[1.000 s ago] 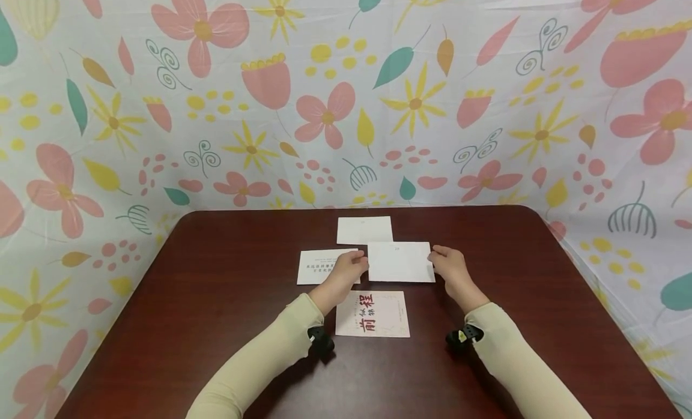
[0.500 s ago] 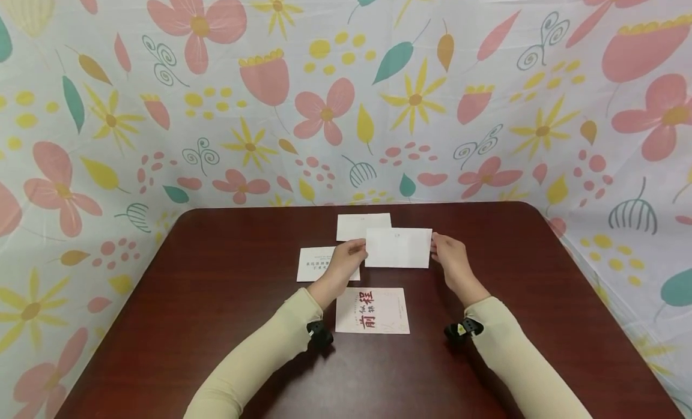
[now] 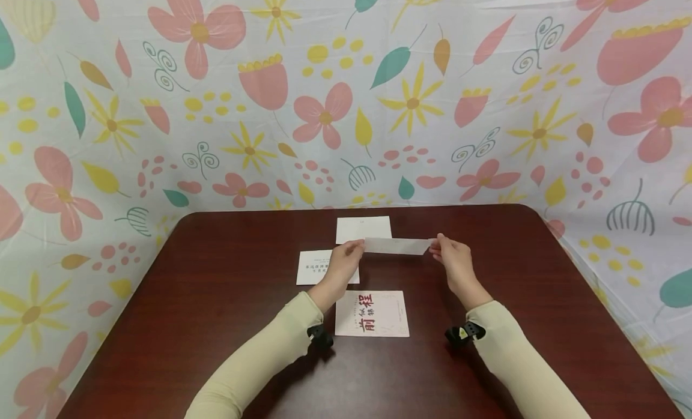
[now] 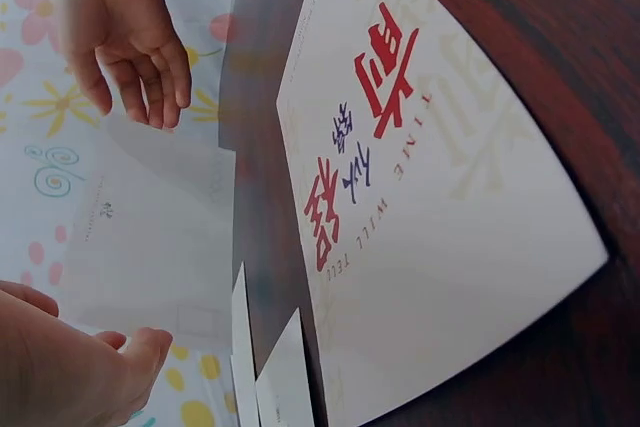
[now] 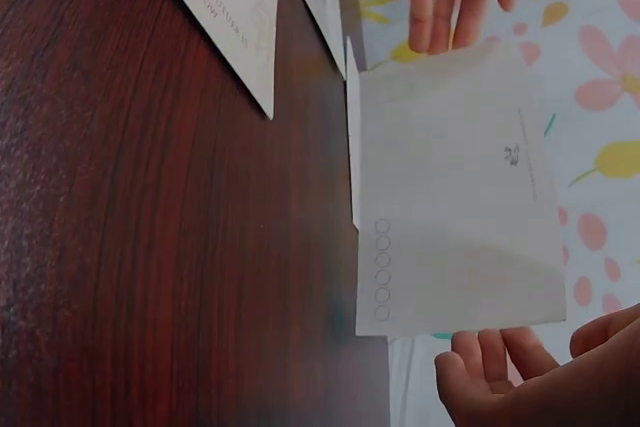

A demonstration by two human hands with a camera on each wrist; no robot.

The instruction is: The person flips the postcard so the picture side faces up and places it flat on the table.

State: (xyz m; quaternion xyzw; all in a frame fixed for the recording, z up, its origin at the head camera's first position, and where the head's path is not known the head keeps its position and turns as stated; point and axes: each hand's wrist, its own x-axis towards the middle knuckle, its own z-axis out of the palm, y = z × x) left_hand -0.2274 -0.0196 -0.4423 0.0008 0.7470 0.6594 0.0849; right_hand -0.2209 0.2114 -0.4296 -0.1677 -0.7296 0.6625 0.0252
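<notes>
A white postcard point(image 3: 397, 246) is held up off the table between both hands. My left hand point(image 3: 342, 266) pinches its left edge, and my right hand point(image 3: 456, 264) pinches its right edge. From the head it shows as a narrow strip, steeply tilted. The right wrist view shows the postcard's point(image 5: 455, 187) face with a row of small circles and a tiny printed mark. Below the hands lies a card with red and dark characters point(image 3: 373, 314). A card with black text point(image 3: 316, 268) lies partly hidden behind my left hand.
Another white card point(image 3: 362, 228) lies at the back of the dark wooden table point(image 3: 216, 323), partly covered by the held postcard. Behind the table hangs a flower-patterned cloth point(image 3: 324, 167).
Both hands have lifted the postcard and tilted it, so its broad white face has narrowed to a strip in the head view. The other cards stay where they were.
</notes>
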